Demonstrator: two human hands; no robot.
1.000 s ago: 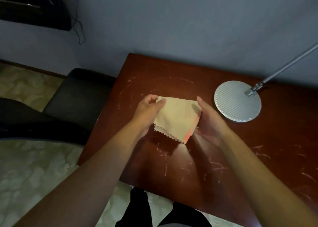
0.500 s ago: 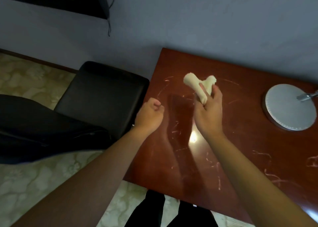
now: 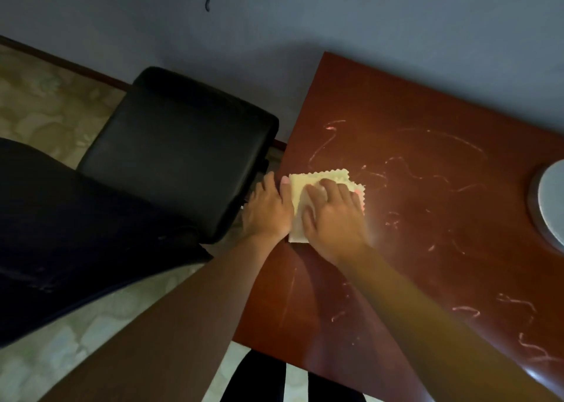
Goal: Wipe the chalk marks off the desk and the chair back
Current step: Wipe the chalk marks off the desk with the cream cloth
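Head camera view: a pale yellow cloth [image 3: 308, 185] lies flat at the left edge of the tabletop [image 3: 412, 224]. The right hand [image 3: 331, 215] presses it down with straight, spread fingers. The left hand [image 3: 268, 211] rests beside it, thumb touching the cloth's edge. Chalk marks [image 3: 406, 163] scrawl across the wood; the black chair [image 3: 171, 154] stands just left.

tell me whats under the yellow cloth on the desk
The pale yellow zigzag-edged cloth lies flat on the reddish-brown wooden desk, pressed by the right hand. Any chalk beneath is covered.

Pale yellow cloth [image 3: 308, 188] (zigzag-edged) lies flat on the chalk-scribbled reddish desk [image 3: 427, 218], near its left edge.
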